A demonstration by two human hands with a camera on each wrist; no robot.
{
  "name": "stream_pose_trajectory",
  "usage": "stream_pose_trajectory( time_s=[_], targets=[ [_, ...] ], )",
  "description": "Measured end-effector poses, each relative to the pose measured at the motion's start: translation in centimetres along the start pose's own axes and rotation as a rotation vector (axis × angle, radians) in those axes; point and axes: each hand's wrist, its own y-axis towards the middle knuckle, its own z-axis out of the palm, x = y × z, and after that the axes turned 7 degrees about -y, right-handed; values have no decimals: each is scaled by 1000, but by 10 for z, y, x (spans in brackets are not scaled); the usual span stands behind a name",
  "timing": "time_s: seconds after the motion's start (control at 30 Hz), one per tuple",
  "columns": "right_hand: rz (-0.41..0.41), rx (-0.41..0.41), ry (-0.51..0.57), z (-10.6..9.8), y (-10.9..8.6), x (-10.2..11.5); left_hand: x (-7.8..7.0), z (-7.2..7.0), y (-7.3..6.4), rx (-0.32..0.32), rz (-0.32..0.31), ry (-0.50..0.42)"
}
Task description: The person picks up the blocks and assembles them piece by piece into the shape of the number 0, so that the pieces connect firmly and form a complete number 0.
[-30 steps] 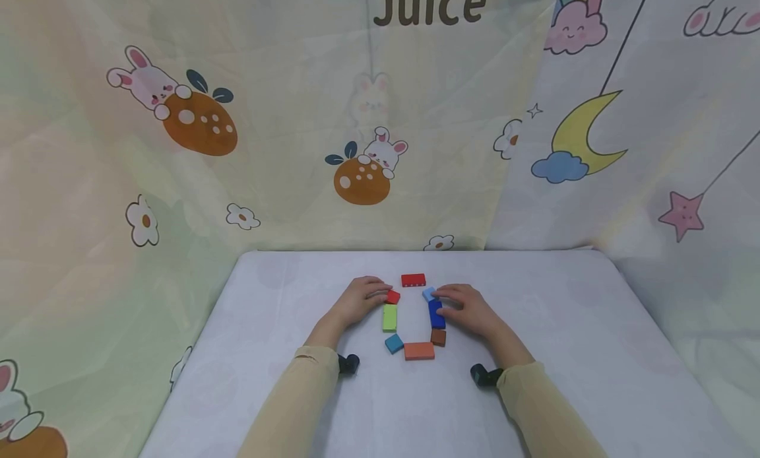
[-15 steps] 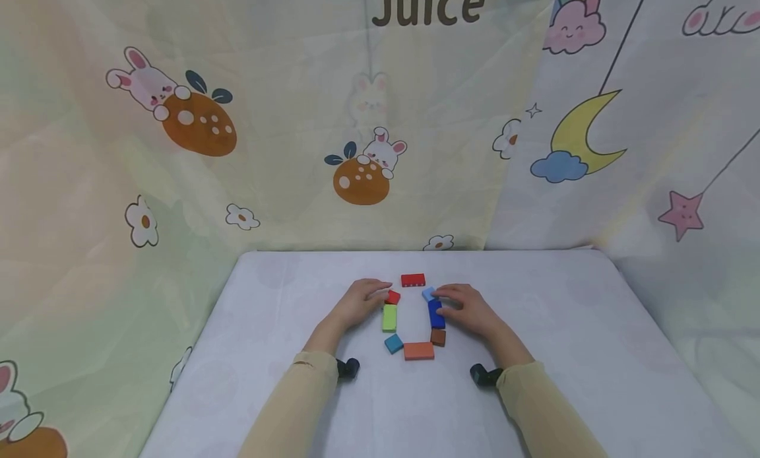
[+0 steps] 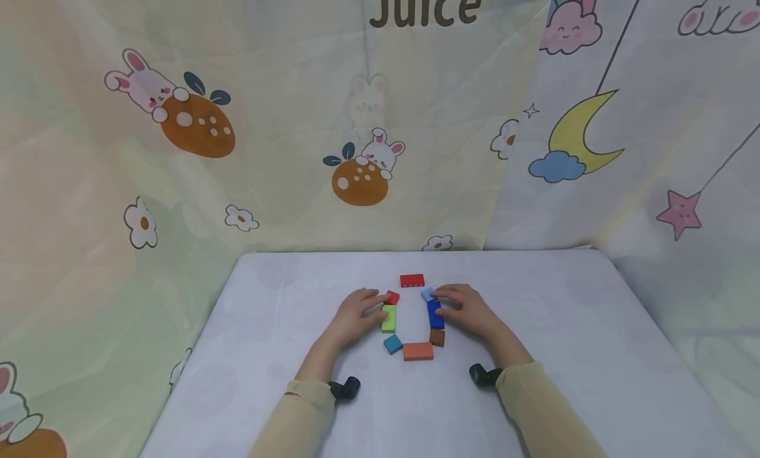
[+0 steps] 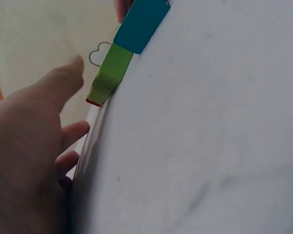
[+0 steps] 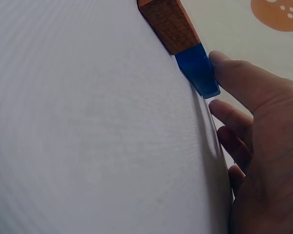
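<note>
Small toy blocks form a ring on the white table. My left hand (image 3: pixel 356 316) is at its left side, fingertips by the small red block (image 3: pixel 392 297), thumb over the edge of the green block (image 3: pixel 388 319). In the left wrist view, that thumb and the fingers lie apart beside the green block (image 4: pixel 112 68). My right hand (image 3: pixel 472 311) rests at the ring's right side, index fingertip at the light blue block (image 3: pixel 427 294) and thumb at the dark blue block (image 3: pixel 435 314). The right wrist view has its thumb at the blue block (image 5: pixel 198 70), fingers loosely bent.
A long red block (image 3: pixel 412 280) lies at the back of the ring. Toward the front are a teal block (image 3: pixel 392 344), an orange block (image 3: pixel 418 351) and a brown block (image 3: pixel 437 338). The white tabletop (image 3: pixel 285 280) meets a printed cloth (image 3: pixel 285 134) behind.
My left hand has drawn back toward the front, its fingertips moving from the red block's far side down beside it and the green block. The right hand and the blocks have stayed put.
</note>
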Motion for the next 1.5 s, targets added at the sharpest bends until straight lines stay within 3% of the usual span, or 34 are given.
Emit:
stream_pose_trajectory(
  time_s=[0.2, 0.4, 1.3, 1.5],
  targets=[
    [1, 3, -13, 0, 0, -1, 1, 4, -3, -48, 85, 111],
    [-3, -6, -9, -1, 0, -1, 5, 6, -1, -67, 90, 164],
    [31, 11, 2, -1, 3, 2, 9, 4, -5, -64, 71, 151],
    [75, 25, 32, 1, 2, 0, 9, 5, -7, -56, 86, 130]
  ],
)
